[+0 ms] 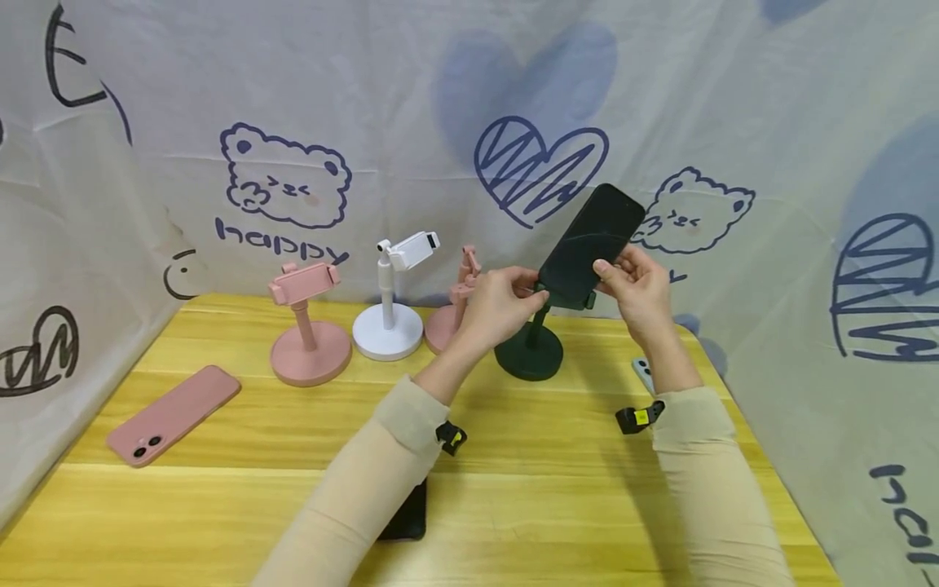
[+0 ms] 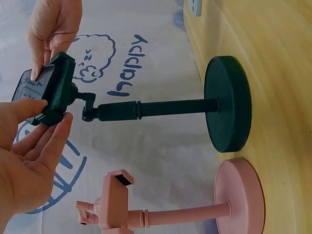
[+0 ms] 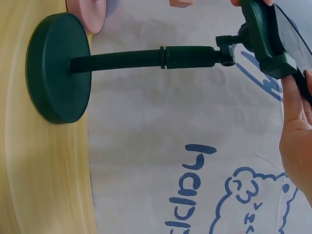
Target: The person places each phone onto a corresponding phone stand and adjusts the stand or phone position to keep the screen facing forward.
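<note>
Wooden table [image 1: 557, 456], both hands — left hand [image 1: 499, 306], right hand [image 1: 640, 289] — pinching black phone [image 1: 592, 236] in green stand [image 1: 530, 352]

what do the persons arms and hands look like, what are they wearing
Both arms wear long, close-fitting beige sleeves reaching to the wrists. The left hand and right hand are bare, with no gloves. Each wrist carries a small black device with a yellow patch, left and right.

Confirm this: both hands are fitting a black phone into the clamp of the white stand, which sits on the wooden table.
Not quite: the stand is dark green, not white, as the head view shows. Both the left hand and the right hand are fitting the black phone into its clamp, and it sits on the wooden table.
</note>
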{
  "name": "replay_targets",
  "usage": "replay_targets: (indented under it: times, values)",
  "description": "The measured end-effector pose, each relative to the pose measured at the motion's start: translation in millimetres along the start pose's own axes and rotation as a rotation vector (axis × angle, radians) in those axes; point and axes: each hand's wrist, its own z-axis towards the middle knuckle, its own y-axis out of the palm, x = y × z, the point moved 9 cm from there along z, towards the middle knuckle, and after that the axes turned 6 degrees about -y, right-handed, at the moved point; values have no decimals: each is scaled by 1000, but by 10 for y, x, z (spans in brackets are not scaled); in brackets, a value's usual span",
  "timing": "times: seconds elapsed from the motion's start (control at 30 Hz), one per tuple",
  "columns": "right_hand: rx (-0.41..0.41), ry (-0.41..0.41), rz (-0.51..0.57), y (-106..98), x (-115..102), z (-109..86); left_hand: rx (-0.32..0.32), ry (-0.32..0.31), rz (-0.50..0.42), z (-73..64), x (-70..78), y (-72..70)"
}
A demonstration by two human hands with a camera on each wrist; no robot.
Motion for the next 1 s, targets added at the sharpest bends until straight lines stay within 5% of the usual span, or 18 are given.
replay_targets:
  times: [0.67,1.0]
  values:
    - [-135,-56,-229,99,-119,33,-19,43,-99,2,-49,-123]
    - [-200,-60,-390,100,-150,50,-18,14,-124,28,-93,-104]
